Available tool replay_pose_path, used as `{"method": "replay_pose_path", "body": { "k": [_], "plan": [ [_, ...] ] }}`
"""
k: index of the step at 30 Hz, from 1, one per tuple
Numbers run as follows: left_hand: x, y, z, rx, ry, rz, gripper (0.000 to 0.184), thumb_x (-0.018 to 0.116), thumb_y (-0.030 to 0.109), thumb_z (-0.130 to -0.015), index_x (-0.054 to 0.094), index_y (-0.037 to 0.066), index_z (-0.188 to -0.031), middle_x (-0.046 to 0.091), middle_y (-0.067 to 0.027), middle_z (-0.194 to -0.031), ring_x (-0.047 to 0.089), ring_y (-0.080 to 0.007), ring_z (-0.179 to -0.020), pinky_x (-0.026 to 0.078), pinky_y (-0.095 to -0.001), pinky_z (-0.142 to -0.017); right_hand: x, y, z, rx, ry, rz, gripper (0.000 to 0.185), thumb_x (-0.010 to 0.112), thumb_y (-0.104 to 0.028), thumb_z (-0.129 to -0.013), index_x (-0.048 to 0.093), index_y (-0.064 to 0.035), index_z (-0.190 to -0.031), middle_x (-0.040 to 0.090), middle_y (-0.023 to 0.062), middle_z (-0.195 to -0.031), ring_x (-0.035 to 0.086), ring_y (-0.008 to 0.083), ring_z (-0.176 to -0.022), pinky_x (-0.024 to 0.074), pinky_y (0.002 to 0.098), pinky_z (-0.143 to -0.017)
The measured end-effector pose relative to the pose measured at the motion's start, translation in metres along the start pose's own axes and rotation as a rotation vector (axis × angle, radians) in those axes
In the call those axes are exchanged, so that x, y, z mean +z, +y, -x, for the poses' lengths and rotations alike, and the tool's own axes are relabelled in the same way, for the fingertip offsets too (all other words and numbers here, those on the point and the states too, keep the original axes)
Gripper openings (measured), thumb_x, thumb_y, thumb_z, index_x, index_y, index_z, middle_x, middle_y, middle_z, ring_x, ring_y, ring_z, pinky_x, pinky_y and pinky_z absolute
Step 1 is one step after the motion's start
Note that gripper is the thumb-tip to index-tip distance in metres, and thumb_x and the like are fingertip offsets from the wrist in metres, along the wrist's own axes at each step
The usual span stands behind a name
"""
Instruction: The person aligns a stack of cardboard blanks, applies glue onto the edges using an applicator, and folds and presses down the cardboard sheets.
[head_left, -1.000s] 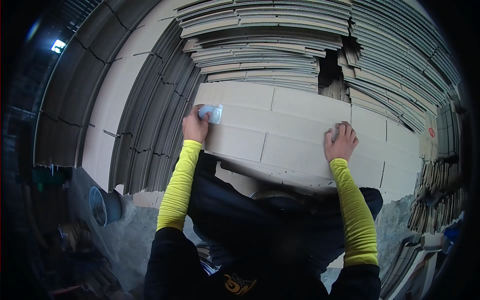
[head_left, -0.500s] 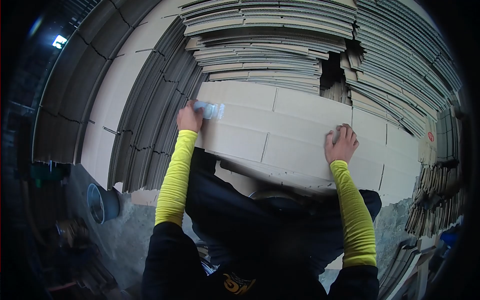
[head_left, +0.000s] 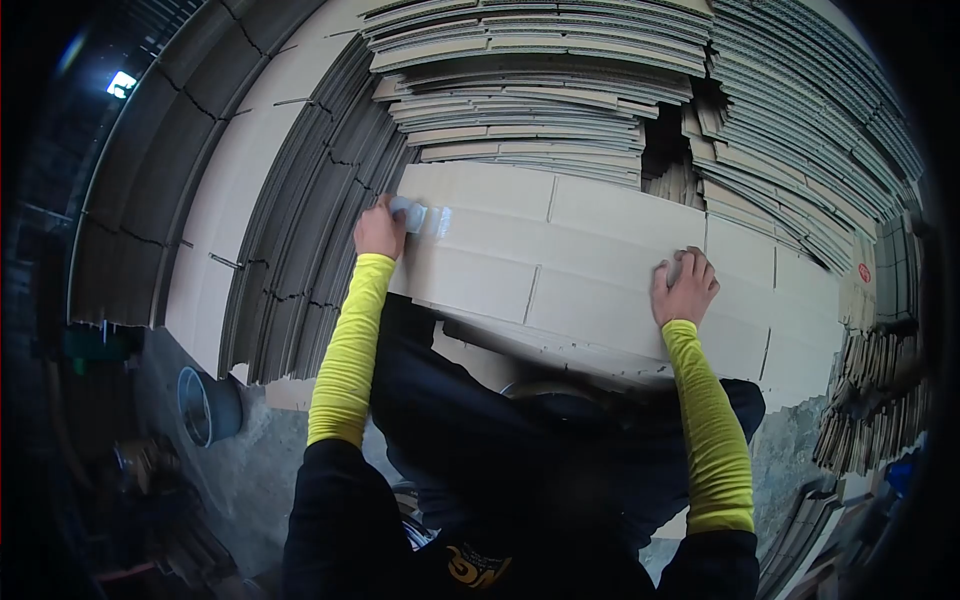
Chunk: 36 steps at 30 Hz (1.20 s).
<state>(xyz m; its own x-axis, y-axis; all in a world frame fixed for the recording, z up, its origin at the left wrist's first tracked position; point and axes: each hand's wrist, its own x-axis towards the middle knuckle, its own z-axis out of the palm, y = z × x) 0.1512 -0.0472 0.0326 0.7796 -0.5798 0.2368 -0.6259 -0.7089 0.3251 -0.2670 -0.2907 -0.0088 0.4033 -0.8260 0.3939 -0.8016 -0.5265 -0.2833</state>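
Observation:
A flat folded cardboard sheet [head_left: 610,255], creased and slotted, lies in front of me above my lap. At its left end, my left hand [head_left: 380,230] is closed on a strip of clear tape [head_left: 432,219]. The shiny tape runs from my fingers onto the cardboard face, its end at the fingers looking raised and bent. Toward the right, my right hand [head_left: 686,288] rests on the same cardboard with its fingers curled. A small greyish patch shows between thumb and fingers, too small to name.
Stacked flat cardboard [head_left: 540,95] rises behind the sheet, with more stacks at right [head_left: 810,120]. Upright cardboard bundles [head_left: 290,230] stand close on the left. A grey-blue bucket [head_left: 210,408] sits on the concrete floor [head_left: 265,455]. Cardboard pieces [head_left: 868,400] are piled at far right.
My left hand has shifted very slightly, and the tape end at its fingers looks more bent. The right hand and the cardboard sheet stay practically where they were.

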Motion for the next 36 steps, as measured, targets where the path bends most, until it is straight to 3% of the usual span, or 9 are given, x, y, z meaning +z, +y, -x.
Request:
{"method": "replay_pose_path", "body": {
  "k": [3, 5, 6, 14, 18, 24, 28, 30, 36],
  "plan": [
    [-0.009, 0.004, 0.001, 0.013, 0.036, -0.044, 0.036, 0.073, 0.027, -0.086, 0.069, 0.009, -0.117, 0.072, -0.0239, -0.098, 0.07, -0.0429, -0.089, 0.055, -0.051, -0.081, 0.004, 0.0, -0.002, -0.011, 0.022, -0.004, 0.03, 0.06, -0.031, -0.088, 0.06, -0.0087, -0.109, 0.057, 0.0097, -0.129, 0.051, 0.0307, -0.121, 0.0335, 0.0486, -0.104],
    [-0.007, 0.002, 0.009, -0.071, 0.006, 0.241, 0.037, 0.075, 0.025, -0.086, 0.069, 0.008, -0.118, 0.072, -0.0237, -0.098, 0.071, -0.0417, -0.089, 0.056, -0.0495, -0.08, 0.004, 0.003, 0.0, -0.006, 0.025, 0.004, 0.03, 0.06, -0.03, -0.088, 0.06, -0.0089, -0.109, 0.057, 0.0096, -0.129, 0.051, 0.0308, -0.121, 0.0335, 0.0485, -0.104],
    [-0.001, -0.002, 0.014, -0.069, -0.001, 0.239, 0.037, 0.075, 0.025, -0.086, 0.069, 0.008, -0.118, 0.072, -0.0237, -0.098, 0.071, -0.0417, -0.089, 0.056, -0.0495, -0.08, 0.002, 0.002, -0.001, 0.002, 0.007, -0.002, 0.031, 0.061, -0.03, -0.088, 0.06, -0.009, -0.109, 0.057, 0.0095, -0.129, 0.051, 0.0307, -0.121, 0.0334, 0.0485, -0.104],
    [-0.014, -0.006, 0.011, 0.025, 0.049, -0.043, 0.033, 0.073, 0.023, -0.087, 0.069, 0.008, -0.117, 0.073, -0.0224, -0.094, 0.071, -0.0399, -0.089, 0.057, -0.0457, -0.082, 0.003, -0.001, -0.003, 0.013, -0.013, -0.002, 0.031, 0.061, -0.031, -0.088, 0.061, -0.0086, -0.11, 0.057, 0.0097, -0.13, 0.051, 0.0303, -0.121, 0.0334, 0.0483, -0.104],
    [0.002, -0.01, 0.006, -0.103, 0.005, 0.281, 0.032, 0.074, 0.026, -0.087, 0.071, 0.01, -0.114, 0.073, -0.0208, -0.098, 0.071, -0.0401, -0.093, 0.056, -0.0474, -0.085, 0.002, 0.0, -0.003, 0.006, -0.008, 0.013, 0.031, 0.061, -0.031, -0.088, 0.061, -0.008, -0.109, 0.057, 0.0098, -0.13, 0.05, 0.03, -0.121, 0.0337, 0.0483, -0.104],
    [-0.004, -0.033, -0.005, -0.114, -0.019, -0.076, 0.032, 0.076, 0.024, -0.085, 0.072, 0.009, -0.114, 0.073, -0.021, -0.099, 0.071, -0.0386, -0.095, 0.057, -0.0459, -0.084, 0.001, 0.0, -0.002, 0.006, -0.01, 0.01, 0.031, 0.061, -0.031, -0.088, 0.061, -0.0079, -0.108, 0.057, 0.0099, -0.13, 0.05, 0.0303, -0.121, 0.0335, 0.0485, -0.104],
    [-0.011, -0.023, -0.018, -0.066, 0.042, -0.002, 0.03, 0.074, 0.026, -0.086, 0.071, 0.013, -0.113, 0.074, -0.019, -0.098, 0.071, -0.0398, -0.094, 0.056, -0.0475, -0.084, 0.002, -0.001, -0.002, 0.003, 0.004, 0.016, 0.031, 0.06, -0.031, -0.088, 0.061, -0.0081, -0.108, 0.057, 0.0096, -0.13, 0.05, 0.0306, -0.121, 0.0335, 0.0484, -0.104],
    [-0.005, -0.016, -0.018, -0.032, 0.013, 0.285, 0.03, 0.073, 0.026, -0.087, 0.071, 0.013, -0.113, 0.074, -0.0197, -0.099, 0.071, -0.0401, -0.094, 0.056, -0.0467, -0.085, 0.001, -0.001, -0.002, 0.011, -0.007, 0.011, 0.031, 0.06, -0.031, -0.088, 0.061, -0.0083, -0.108, 0.057, 0.0095, -0.13, 0.05, 0.0304, -0.121, 0.0333, 0.0483, -0.104],
    [0.006, -0.031, -0.016, -0.1, -0.032, -0.025, 0.033, 0.075, 0.028, -0.085, 0.072, 0.013, -0.114, 0.074, -0.019, -0.101, 0.071, -0.0395, -0.098, 0.056, -0.0468, -0.087, 0.002, 0.001, -0.002, 0.008, -0.009, 0.004, 0.032, 0.061, -0.032, -0.088, 0.061, -0.0085, -0.109, 0.057, 0.0093, -0.13, 0.05, 0.0302, -0.122, 0.0332, 0.0485, -0.105]
  ]
}}
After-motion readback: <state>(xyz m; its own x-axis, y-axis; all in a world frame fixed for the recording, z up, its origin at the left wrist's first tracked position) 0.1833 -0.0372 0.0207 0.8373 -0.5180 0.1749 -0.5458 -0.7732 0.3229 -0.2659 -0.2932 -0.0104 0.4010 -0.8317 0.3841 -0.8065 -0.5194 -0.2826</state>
